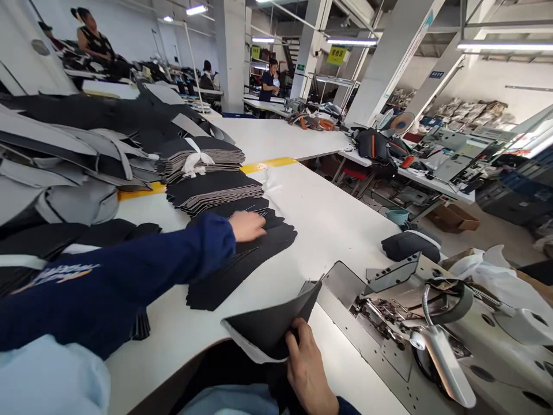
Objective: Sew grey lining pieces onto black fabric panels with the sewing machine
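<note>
My left hand (248, 226), in a dark blue sleeve, reaches over a fanned-out pile of black fabric pieces (233, 271). Its fingers are slightly smeared and point down at the pile; whether they pinch a piece is hidden. Near the table's front edge, my right hand (307, 363) grips a curved dark grey fabric panel (272, 323) with a pale underside. The panel stands bent up from the table, thumb and fingers closed on its right part. Behind the left hand lies a stack of dark cut pieces (216, 193).
A sewing machine (415, 323) stands at right, beside my right hand. Bundled pieces tied with a white strip (196, 158) and a heap of grey and black panels (78, 155) cover the left side. A folded dark bundle (410, 246) lies behind the machine. Other people work farther back.
</note>
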Demonstrator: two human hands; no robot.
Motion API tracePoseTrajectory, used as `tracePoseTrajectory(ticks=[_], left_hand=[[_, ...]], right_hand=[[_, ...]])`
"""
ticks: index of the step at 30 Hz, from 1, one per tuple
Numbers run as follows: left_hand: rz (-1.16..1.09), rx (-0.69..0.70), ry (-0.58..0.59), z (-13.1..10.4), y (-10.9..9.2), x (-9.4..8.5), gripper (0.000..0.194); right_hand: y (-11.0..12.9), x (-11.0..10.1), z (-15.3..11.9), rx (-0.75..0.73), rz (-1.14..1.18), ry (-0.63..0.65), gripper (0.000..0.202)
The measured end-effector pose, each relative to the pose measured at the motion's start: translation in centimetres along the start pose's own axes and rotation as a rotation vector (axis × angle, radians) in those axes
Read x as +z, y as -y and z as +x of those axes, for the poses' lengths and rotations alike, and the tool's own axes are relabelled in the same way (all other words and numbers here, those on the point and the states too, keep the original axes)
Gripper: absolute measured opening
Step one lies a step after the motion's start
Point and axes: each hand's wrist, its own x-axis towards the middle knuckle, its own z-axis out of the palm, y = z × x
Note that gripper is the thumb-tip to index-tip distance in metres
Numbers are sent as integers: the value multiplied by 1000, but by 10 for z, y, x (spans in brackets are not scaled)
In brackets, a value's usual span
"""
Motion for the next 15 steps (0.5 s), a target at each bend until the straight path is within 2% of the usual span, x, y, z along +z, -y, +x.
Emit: tracePoseTrajectory(ticks=[3, 6, 8, 12, 15], left_hand=[[81, -195, -106, 7, 58, -5, 29], [111, -256, -104, 9, 87, 1, 32], [113, -265, -72, 11, 93, 6, 32], [92, -242, 4, 9, 92, 5, 36], [113, -191, 26, 3, 90, -3, 41]], right_hand=[[-8, -3, -11, -19, -80, -64, 42], [-11, 0, -18, -48, -148, -35, 45], [-11, 3, -20, -57, -169, 30, 55], [-10, 1, -18, -47, -211, 155, 79], [-9, -5, -14, -50, -237, 225, 77]])
